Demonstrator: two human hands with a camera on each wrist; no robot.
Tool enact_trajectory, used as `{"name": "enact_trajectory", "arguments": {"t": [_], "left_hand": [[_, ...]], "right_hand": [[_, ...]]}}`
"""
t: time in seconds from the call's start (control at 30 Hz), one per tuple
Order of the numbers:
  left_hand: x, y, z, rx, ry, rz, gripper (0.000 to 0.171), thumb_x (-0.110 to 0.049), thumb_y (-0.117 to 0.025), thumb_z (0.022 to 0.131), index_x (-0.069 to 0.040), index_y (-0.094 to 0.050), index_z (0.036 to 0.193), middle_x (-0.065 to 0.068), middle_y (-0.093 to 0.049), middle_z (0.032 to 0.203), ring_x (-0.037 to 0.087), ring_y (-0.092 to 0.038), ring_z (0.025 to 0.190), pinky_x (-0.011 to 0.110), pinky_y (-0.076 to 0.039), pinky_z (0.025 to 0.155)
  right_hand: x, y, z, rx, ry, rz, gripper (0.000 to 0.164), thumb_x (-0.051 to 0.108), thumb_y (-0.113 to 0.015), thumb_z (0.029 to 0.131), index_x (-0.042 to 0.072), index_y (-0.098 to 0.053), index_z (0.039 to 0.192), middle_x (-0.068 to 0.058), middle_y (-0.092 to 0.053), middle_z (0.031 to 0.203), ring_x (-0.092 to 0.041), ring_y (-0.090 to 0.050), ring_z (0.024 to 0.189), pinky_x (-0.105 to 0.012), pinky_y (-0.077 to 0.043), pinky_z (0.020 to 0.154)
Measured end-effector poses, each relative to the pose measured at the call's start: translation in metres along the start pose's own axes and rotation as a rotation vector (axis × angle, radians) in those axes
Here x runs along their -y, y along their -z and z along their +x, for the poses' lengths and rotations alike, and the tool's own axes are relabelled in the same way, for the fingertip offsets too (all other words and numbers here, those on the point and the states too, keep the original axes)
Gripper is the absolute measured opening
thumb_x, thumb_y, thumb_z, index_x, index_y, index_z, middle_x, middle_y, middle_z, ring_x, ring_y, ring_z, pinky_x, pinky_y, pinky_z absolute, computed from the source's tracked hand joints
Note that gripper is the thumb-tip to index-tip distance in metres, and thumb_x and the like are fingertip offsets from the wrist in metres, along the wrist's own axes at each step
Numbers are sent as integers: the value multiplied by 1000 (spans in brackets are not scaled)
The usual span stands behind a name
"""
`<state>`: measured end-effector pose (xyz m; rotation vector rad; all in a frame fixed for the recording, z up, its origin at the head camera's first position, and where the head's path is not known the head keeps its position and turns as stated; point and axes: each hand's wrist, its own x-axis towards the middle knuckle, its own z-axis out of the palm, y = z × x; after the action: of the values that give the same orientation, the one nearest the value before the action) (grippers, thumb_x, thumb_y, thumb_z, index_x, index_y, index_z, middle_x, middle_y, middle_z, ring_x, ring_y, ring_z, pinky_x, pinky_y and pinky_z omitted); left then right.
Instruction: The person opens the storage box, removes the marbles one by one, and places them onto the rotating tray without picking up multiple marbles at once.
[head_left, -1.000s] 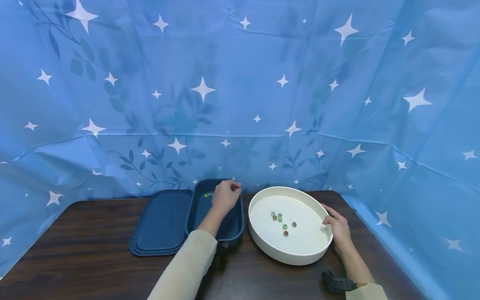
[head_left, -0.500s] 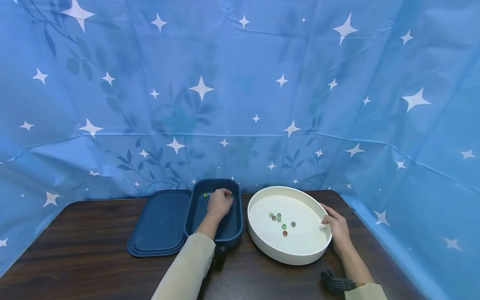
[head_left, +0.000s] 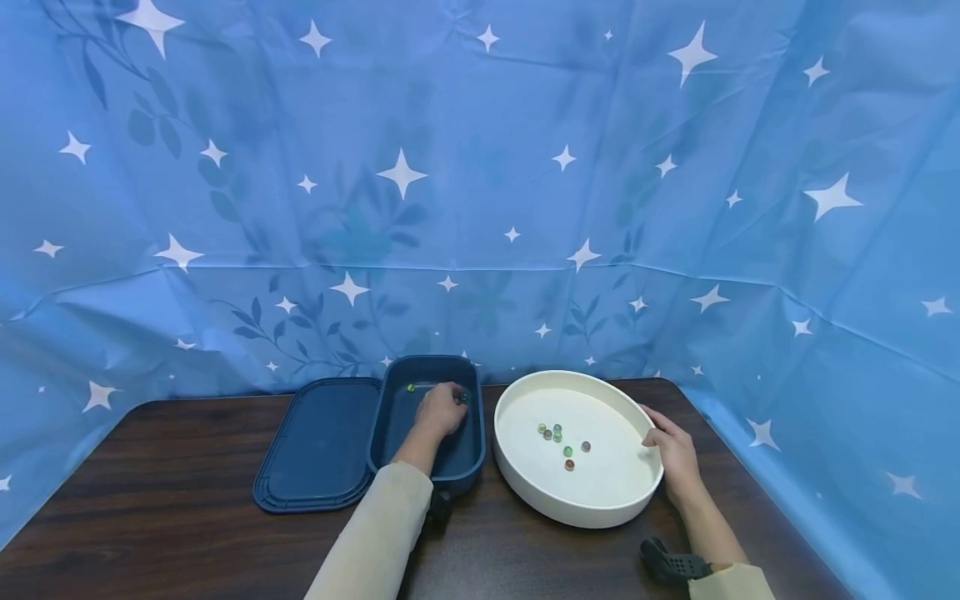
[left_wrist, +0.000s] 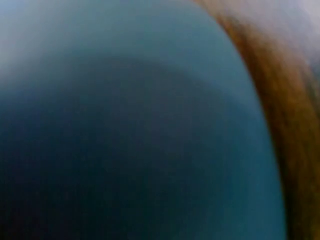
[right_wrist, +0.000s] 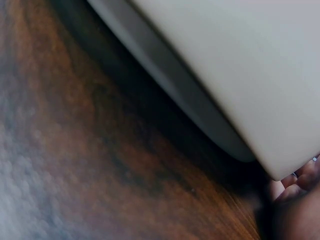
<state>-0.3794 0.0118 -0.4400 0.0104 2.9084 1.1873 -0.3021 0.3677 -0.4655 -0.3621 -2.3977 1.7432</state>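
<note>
My left hand is down inside the dark blue rectangular container. Its curled fingers and thumb pinch a small dark greenish marble near the container's right wall. A yellow-green marble lies near the back left of the same container. At the right, my right hand grips the rim of a round white tray, thumb inside and fingers outside. Several glass marbles in green, brown and red lie on the tray's floor. The left wrist view shows only the blurred container wall.
A flat dark blue lid lies left of the container, against its side. Everything rests on a dark wooden table. Behind its far edge hangs a blue curtain with white stars. A black strap is on the right wrist.
My left hand has gone down from above the container's right rim into the container, carrying the marble. The right hand stays on the white tray, and the marbles there lie as before.
</note>
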Motion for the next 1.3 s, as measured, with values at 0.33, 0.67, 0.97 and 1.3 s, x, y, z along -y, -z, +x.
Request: {"name": "enact_trajectory", "arguments": {"t": [0.33, 0.67, 0.97, 1.3], "left_hand": [[1, -3, 2, -4, -17, 24, 21, -14, -68, 95, -9, -73, 115, 9, -73, 107, 24, -65, 96, 46, -53, 94], [-1, -2, 0, 12, -18, 30, 8, -6, -69, 92, -8, -75, 94, 8, -72, 95, 23, -61, 84, 41, -54, 83], [-2, -1, -1, -22, -42, 17, 7, -10, -70, 92, -9, -77, 93, 7, -74, 92, 21, -63, 81, 41, -55, 82], [-11, 6, -2, -118, -108, -80, 10, -16, -73, 93, -10, -76, 100, 5, -75, 88, 15, -65, 75, 33, -56, 70]], "right_hand": [[1, 0, -1, 5, -6, 39, 73, -3, -40, 85, 7, -36, 157, -18, -26, 167, -38, -30, 152, -3, -39, 73], [1, 0, 0, 3, -4, 30, 73, -3, -41, 84, 7, -36, 157, -17, -28, 166, -39, -30, 152, -6, -38, 77], [-1, -1, 2, 8, -1, 20, 73, -2, -41, 84, 8, -37, 157, -18, -28, 166, -40, -30, 152, -5, -39, 75], [0, 0, 1, -4, 0, 28, 73, -2, -40, 84, 7, -37, 156, -17, -28, 166, -40, -29, 152, -43, -39, 114]]}}
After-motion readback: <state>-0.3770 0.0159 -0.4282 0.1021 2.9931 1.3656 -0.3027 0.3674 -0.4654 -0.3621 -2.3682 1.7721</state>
